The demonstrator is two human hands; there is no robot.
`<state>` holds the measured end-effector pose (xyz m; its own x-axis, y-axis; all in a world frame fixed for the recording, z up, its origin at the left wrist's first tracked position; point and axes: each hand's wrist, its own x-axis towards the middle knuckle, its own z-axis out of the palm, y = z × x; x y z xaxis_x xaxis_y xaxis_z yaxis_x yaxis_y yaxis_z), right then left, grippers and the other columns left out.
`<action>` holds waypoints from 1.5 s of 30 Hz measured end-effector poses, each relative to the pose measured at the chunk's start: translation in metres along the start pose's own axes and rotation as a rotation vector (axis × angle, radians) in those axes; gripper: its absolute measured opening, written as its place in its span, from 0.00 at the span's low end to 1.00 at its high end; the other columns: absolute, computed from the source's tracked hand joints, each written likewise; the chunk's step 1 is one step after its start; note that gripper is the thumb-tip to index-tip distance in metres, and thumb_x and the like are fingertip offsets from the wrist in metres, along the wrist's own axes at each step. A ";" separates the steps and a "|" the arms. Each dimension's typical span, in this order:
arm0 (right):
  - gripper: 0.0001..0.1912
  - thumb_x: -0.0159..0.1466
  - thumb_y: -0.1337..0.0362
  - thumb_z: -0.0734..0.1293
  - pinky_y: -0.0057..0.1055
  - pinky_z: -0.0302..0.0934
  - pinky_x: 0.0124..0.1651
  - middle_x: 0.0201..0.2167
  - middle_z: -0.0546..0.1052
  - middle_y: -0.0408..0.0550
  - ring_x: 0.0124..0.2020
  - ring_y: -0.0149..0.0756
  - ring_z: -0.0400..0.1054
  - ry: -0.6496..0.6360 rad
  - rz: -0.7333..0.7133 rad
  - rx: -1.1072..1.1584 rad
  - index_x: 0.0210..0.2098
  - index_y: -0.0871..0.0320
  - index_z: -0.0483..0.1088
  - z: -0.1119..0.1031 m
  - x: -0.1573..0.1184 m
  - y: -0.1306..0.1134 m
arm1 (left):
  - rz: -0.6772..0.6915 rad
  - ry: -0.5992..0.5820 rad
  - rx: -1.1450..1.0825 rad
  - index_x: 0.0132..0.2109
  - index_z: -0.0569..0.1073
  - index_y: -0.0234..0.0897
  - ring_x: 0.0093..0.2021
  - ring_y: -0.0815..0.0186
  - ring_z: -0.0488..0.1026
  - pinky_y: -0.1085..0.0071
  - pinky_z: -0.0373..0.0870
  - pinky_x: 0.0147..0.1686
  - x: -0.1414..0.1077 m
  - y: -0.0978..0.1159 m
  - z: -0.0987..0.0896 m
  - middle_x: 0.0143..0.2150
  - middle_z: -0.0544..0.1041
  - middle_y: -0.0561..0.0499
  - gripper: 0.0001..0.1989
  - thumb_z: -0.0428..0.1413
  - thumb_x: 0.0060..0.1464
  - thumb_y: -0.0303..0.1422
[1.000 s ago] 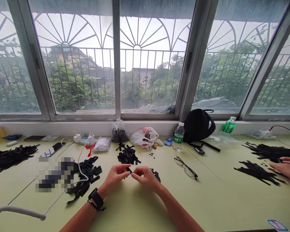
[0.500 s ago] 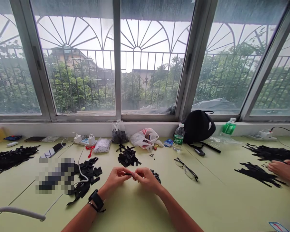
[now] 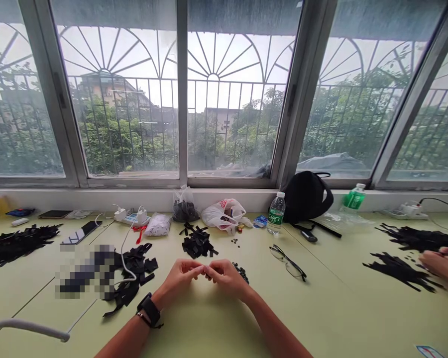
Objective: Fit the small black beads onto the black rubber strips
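The water bottle (image 3: 276,214) had a green label, and the white plastic bag (image 3: 223,215) had red print, but both were too small to read. The left hand (image 3: 178,280) and right hand (image 3: 227,278) met at the fingertips, pressed together. They pinched a small black strip (image 3: 207,274), and the fingers hid most of it. Before, more of the strip showed between the fingers. Just beside the right hand lay small black beads (image 3: 240,272). A pile of black pieces (image 3: 197,243) sat ahead of the hands, and glasses (image 3: 287,262) lay to the right. A watch (image 3: 149,309) was on the left wrist. Far right on the green table (image 3: 332,318), another person's hand (image 3: 443,264) was near long black strips (image 3: 401,271). A blurred patch (image 3: 85,271) hid something on the left.
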<state>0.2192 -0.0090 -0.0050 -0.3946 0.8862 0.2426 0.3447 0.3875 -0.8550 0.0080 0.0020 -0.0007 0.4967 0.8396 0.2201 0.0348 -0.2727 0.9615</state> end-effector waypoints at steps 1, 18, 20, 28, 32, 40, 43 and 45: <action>0.28 0.69 0.43 0.63 0.27 0.54 0.29 0.25 0.75 0.46 0.26 0.32 0.63 0.000 -0.004 0.000 0.29 0.61 0.77 0.000 0.000 0.000 | 0.006 0.000 0.000 0.42 0.85 0.35 0.36 0.63 0.75 0.72 0.65 0.35 0.000 0.000 0.000 0.38 0.84 0.44 0.19 0.60 0.61 0.47; 0.16 0.65 0.54 0.68 0.27 0.51 0.30 0.24 0.71 0.42 0.27 0.30 0.59 0.039 -0.014 -0.051 0.29 0.60 0.75 0.001 -0.001 0.006 | 0.014 0.011 0.054 0.43 0.85 0.33 0.33 0.63 0.76 0.72 0.65 0.32 0.006 -0.022 -0.001 0.37 0.84 0.42 0.21 0.65 0.55 0.48; 0.14 0.65 0.55 0.69 0.27 0.51 0.30 0.24 0.72 0.42 0.27 0.30 0.60 0.041 -0.009 -0.035 0.30 0.60 0.75 0.001 -0.001 0.006 | 0.017 0.009 0.079 0.43 0.85 0.32 0.33 0.64 0.75 0.72 0.65 0.32 0.006 -0.023 -0.002 0.37 0.84 0.43 0.21 0.65 0.55 0.47; 0.09 0.61 0.60 0.71 0.27 0.55 0.32 0.26 0.75 0.44 0.29 0.32 0.64 0.056 -0.004 -0.028 0.31 0.60 0.76 -0.001 -0.002 0.005 | 0.027 0.010 0.123 0.41 0.84 0.33 0.32 0.65 0.74 0.73 0.64 0.31 0.003 -0.026 0.001 0.35 0.83 0.45 0.18 0.64 0.57 0.46; 0.09 0.62 0.61 0.70 0.27 0.55 0.32 0.26 0.75 0.44 0.29 0.32 0.64 0.066 -0.006 -0.047 0.30 0.60 0.76 -0.001 -0.002 0.005 | 0.035 0.007 0.117 0.41 0.84 0.33 0.33 0.64 0.74 0.73 0.65 0.32 0.003 -0.026 0.002 0.35 0.83 0.45 0.16 0.64 0.57 0.44; 0.08 0.62 0.62 0.68 0.26 0.54 0.31 0.25 0.75 0.43 0.28 0.31 0.64 0.063 -0.003 -0.045 0.30 0.60 0.75 -0.002 -0.003 0.005 | 0.025 0.005 0.100 0.41 0.83 0.32 0.36 0.61 0.77 0.70 0.69 0.36 0.003 -0.025 0.003 0.37 0.84 0.44 0.18 0.64 0.57 0.44; 0.08 0.61 0.62 0.68 0.26 0.53 0.31 0.24 0.74 0.43 0.27 0.31 0.63 0.062 0.006 -0.051 0.30 0.61 0.75 -0.001 -0.003 0.005 | 0.021 0.005 0.108 0.41 0.83 0.31 0.37 0.60 0.77 0.70 0.69 0.36 0.003 -0.023 0.004 0.37 0.84 0.43 0.19 0.64 0.57 0.46; 0.07 0.61 0.63 0.68 0.26 0.53 0.30 0.24 0.74 0.43 0.27 0.31 0.62 0.061 0.015 -0.056 0.31 0.61 0.75 -0.002 -0.003 0.005 | 0.021 0.016 0.121 0.41 0.83 0.31 0.36 0.60 0.77 0.70 0.68 0.35 0.002 -0.022 0.005 0.37 0.83 0.43 0.19 0.64 0.57 0.46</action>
<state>0.2236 -0.0094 -0.0094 -0.3367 0.9052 0.2594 0.3974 0.3864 -0.8323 0.0129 0.0076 -0.0227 0.4846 0.8400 0.2439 0.1295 -0.3447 0.9297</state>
